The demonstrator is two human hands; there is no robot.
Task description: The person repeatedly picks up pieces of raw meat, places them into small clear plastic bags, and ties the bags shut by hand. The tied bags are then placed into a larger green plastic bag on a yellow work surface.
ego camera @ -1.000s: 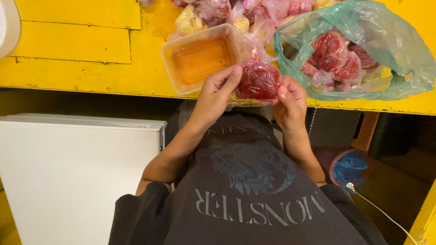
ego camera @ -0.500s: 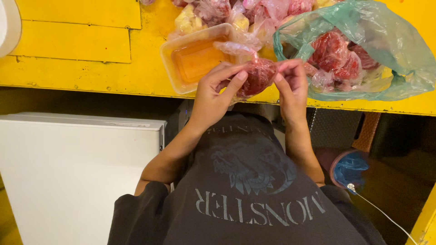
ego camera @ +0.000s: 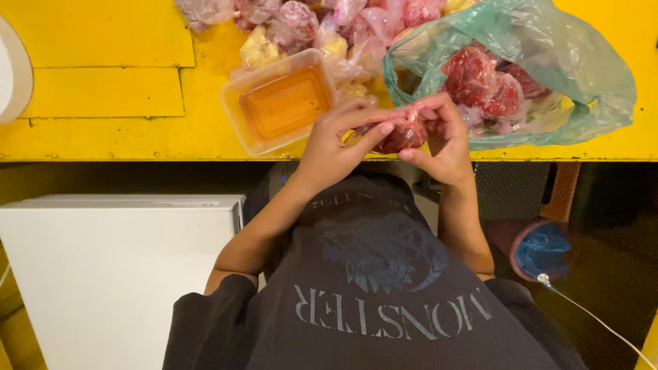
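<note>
Fingers of the left hand [ego camera: 336,140] and right hand [ego camera: 442,133] pinch the neck of a small clear bag of red fruit [ego camera: 401,133], held between them at the yellow table's [ego camera: 103,89] edge. The bag appears to be mid-closure; sealing it calls for a tight twist. Just beyond the left fingertips sits a clear plastic tub [ego camera: 281,103]; beyond the right, a green bag [ego camera: 576,62] of filled packets.

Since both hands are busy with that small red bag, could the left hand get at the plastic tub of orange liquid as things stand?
Probably yes: the plastic tub sits open beside the left hand, nothing between, once it frees the small red bag.
</note>
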